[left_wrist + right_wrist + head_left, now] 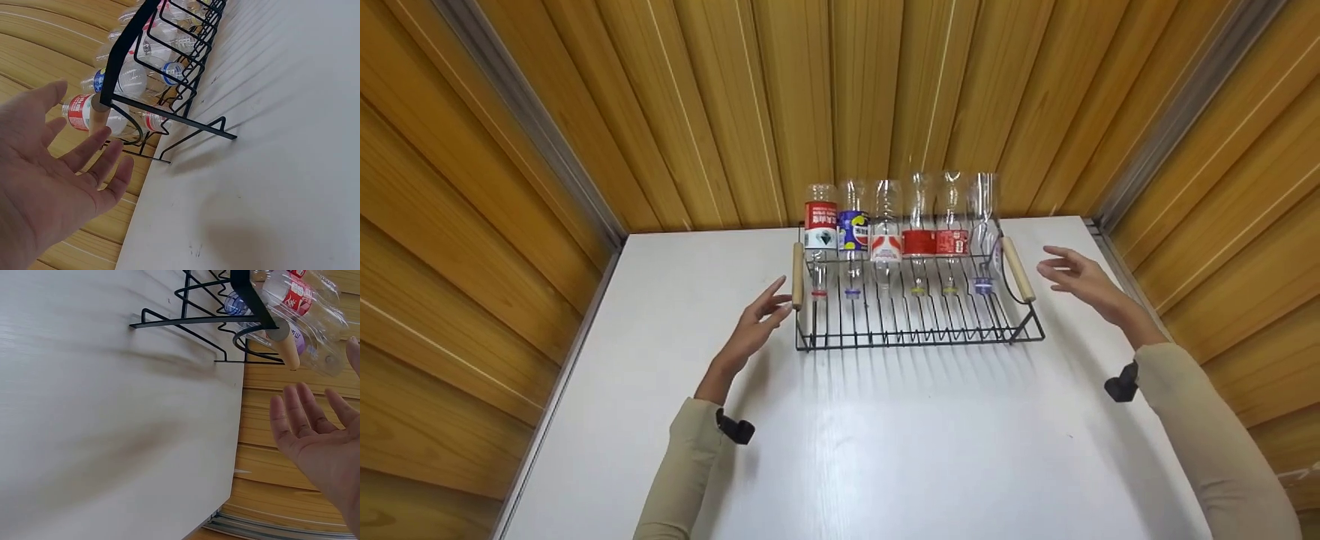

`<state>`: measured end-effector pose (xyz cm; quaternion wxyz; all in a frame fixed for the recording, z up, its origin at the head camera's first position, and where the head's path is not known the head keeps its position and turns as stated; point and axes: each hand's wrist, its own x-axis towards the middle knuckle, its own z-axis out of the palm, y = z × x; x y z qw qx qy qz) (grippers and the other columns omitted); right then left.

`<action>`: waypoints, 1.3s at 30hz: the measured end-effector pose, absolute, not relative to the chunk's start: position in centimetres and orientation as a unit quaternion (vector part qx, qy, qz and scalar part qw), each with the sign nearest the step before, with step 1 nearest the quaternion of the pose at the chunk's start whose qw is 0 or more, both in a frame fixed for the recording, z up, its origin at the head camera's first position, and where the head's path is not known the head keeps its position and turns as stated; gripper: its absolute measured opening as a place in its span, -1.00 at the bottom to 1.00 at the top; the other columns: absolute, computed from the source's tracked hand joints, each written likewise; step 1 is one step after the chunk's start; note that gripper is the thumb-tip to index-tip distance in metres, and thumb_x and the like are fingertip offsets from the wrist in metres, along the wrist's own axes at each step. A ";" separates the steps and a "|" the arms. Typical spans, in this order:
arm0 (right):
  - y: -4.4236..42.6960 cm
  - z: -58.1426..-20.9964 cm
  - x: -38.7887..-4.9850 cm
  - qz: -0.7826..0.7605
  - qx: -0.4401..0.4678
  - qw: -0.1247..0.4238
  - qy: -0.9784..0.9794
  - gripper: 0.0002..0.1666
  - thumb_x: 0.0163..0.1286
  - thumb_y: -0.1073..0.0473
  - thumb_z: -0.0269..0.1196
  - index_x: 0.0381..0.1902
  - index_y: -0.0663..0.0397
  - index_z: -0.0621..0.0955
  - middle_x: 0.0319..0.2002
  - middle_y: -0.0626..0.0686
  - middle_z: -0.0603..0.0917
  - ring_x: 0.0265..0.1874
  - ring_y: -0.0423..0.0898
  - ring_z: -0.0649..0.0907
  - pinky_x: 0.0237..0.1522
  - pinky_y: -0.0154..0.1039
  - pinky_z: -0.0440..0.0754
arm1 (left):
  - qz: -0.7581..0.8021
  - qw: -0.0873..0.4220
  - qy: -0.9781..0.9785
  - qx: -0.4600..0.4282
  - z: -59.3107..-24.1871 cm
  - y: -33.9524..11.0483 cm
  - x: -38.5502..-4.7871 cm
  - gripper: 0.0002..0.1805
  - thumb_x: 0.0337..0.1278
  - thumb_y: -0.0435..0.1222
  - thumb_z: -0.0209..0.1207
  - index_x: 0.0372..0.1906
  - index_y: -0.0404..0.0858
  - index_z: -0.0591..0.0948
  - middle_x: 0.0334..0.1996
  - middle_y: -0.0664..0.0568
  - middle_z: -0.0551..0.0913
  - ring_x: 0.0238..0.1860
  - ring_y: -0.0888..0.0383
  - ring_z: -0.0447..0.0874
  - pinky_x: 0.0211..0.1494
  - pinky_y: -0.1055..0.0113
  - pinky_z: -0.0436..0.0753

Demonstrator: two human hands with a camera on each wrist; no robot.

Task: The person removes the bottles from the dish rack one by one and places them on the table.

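A black wire rack (915, 345) with a wooden handle at each end stands on the white table. Several clear plastic bottles (886, 244) lean in a row along its back, capped ends low and towards me. My left hand (750, 326) is beside the left handle (798, 276), fingers loosely extended and holding nothing; whether a fingertip touches the wood I cannot tell. In the left wrist view the palm of that hand (62, 174) faces the rack. Apart from the right handle (1018, 268), my right hand (1084, 281) hovers with relaxed fingers, holding nothing.
The white table (885, 442) extends in front of the rack and to both sides. Wood-look panel walls (855, 90) rise behind the bottles and on either side, with metal strips (532, 112) in the corners. Each sleeve has a black wrist mount (1123, 382).
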<state>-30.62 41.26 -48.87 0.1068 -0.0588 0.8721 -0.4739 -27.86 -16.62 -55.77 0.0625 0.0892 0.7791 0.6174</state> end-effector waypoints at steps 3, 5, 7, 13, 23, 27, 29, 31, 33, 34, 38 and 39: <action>40.7 -48.7 -31.1 -0.476 -0.056 0.107 0.871 -0.13 0.59 -0.15 0.09 0.62 0.18 0.10 0.42 0.37 0.35 -0.03 -0.55 0.50 0.01 -0.62 0.57 | 0.622 0.069 0.774 0.091 -56.0 -16.2 -28.3 -0.33 0.52 -0.21 0.11 0.61 -0.04 0.20 0.38 -0.26 0.51 0.31 -0.14 0.51 0.15 0.23 0.53; 40.4 -48.6 -31.4 -0.481 -0.058 0.102 0.869 -0.13 0.58 -0.16 0.10 0.61 0.19 0.13 0.41 0.36 0.36 -0.01 -0.52 0.50 0.01 -0.61 0.58 | 0.626 0.069 0.772 0.090 -56.1 -16.0 -28.6 -0.33 0.51 -0.21 0.12 0.61 -0.04 0.22 0.36 -0.26 0.53 0.29 -0.12 0.53 0.10 0.28 0.51; 40.2 -48.5 -31.7 -0.486 -0.062 0.095 0.867 -0.14 0.58 -0.14 0.11 0.59 0.20 0.15 0.39 0.35 0.38 0.01 -0.48 0.51 0.02 -0.59 0.59 | 0.629 0.069 0.770 0.087 -56.2 -15.7 -28.9 -0.33 0.50 -0.21 0.13 0.60 -0.03 0.23 0.34 -0.26 0.55 0.26 -0.10 0.54 0.08 0.30 0.51; 39.7 -48.2 -33.0 -0.497 -0.068 0.090 0.861 -0.18 0.59 -0.11 0.12 0.58 0.21 0.19 0.30 0.17 0.45 0.04 -0.43 0.54 0.03 -0.57 0.61 | 0.631 0.070 0.768 0.079 -56.3 -15.1 -29.8 -0.33 0.51 -0.20 0.13 0.61 0.01 0.22 0.30 -0.23 0.58 0.15 0.03 0.60 0.06 0.30 0.53; 38.2 -48.2 -35.3 -0.516 -0.060 0.099 0.849 -0.17 0.59 -0.07 0.12 0.59 0.24 0.16 0.34 0.22 0.41 0.09 -0.33 0.54 0.02 -0.54 0.61 | 0.645 0.079 0.758 0.064 -56.8 -14.9 -30.6 -0.36 0.54 -0.19 0.08 0.60 -0.01 0.23 0.28 -0.26 0.57 0.07 0.09 0.62 0.06 0.31 0.55; 37.6 -48.2 -36.2 -0.510 -0.054 0.105 0.852 -0.15 0.59 -0.11 0.11 0.60 0.20 0.14 0.42 0.31 0.35 0.20 -0.17 0.49 -0.02 -0.60 0.58 | 0.650 0.084 0.753 0.060 -57.1 -14.9 -30.8 -0.37 0.55 -0.17 0.07 0.60 0.00 0.23 0.29 -0.26 0.56 0.09 0.07 0.61 0.09 0.28 0.55; 37.3 -48.2 -36.5 -0.508 -0.051 0.107 0.853 -0.15 0.59 -0.12 0.11 0.60 0.20 0.14 0.44 0.33 0.32 0.19 -0.18 0.48 0.00 -0.59 0.58 | 0.654 0.089 0.749 0.057 -57.3 -14.9 -30.8 -0.36 0.53 -0.15 0.10 0.60 0.02 0.23 0.29 -0.24 0.57 0.10 0.08 0.60 0.13 0.24 0.55; 37.2 -48.2 -36.9 -0.505 -0.050 0.107 0.855 -0.16 0.59 -0.11 0.10 0.60 0.20 0.13 0.45 0.34 0.31 0.15 -0.24 0.47 0.06 -0.53 0.61 | 0.656 0.093 0.747 0.054 -57.5 -15.0 -30.8 -0.34 0.52 -0.14 0.12 0.60 0.03 0.23 0.30 -0.22 0.59 0.12 0.09 0.60 0.18 0.17 0.55; 37.1 -48.2 -37.3 -0.506 -0.051 0.105 0.854 -0.18 0.60 -0.09 0.09 0.60 0.22 0.14 0.45 0.35 0.30 0.10 -0.31 0.46 0.19 -0.39 0.62 | 0.653 0.095 0.749 0.055 -57.6 -15.0 -30.9 -0.33 0.51 -0.13 0.13 0.61 0.04 0.22 0.30 -0.20 0.60 0.15 0.07 0.61 0.19 0.14 0.54; 37.0 -48.2 -37.4 -0.508 -0.050 0.105 0.854 -0.18 0.61 -0.07 0.09 0.60 0.22 0.14 0.46 0.35 0.30 0.08 -0.33 0.46 0.26 -0.29 0.62 | 0.653 0.096 0.749 0.055 -57.7 -15.0 -30.9 -0.33 0.51 -0.12 0.12 0.61 0.05 0.21 0.30 -0.20 0.60 0.17 0.04 0.60 0.19 0.13 0.54; 36.8 -48.2 -38.0 -0.510 -0.049 0.105 0.852 -0.19 0.62 -0.06 0.07 0.61 0.23 0.11 0.46 0.34 0.29 0.12 -0.28 0.45 0.44 0.06 0.46 | 0.651 0.100 0.750 0.065 -57.9 -15.1 -31.0 -0.33 0.54 -0.10 0.09 0.62 0.08 0.18 0.32 -0.19 0.61 0.26 -0.11 0.56 0.13 0.19 0.52; 36.8 -48.2 -38.1 -0.511 -0.049 0.105 0.851 -0.19 0.62 -0.05 0.07 0.61 0.24 0.10 0.46 0.34 0.29 0.16 -0.24 0.46 0.46 0.11 0.42 | 0.651 0.102 0.749 0.066 -57.9 -15.1 -31.0 -0.33 0.54 -0.10 0.08 0.62 0.09 0.17 0.32 -0.18 0.60 0.28 -0.13 0.55 0.13 0.19 0.51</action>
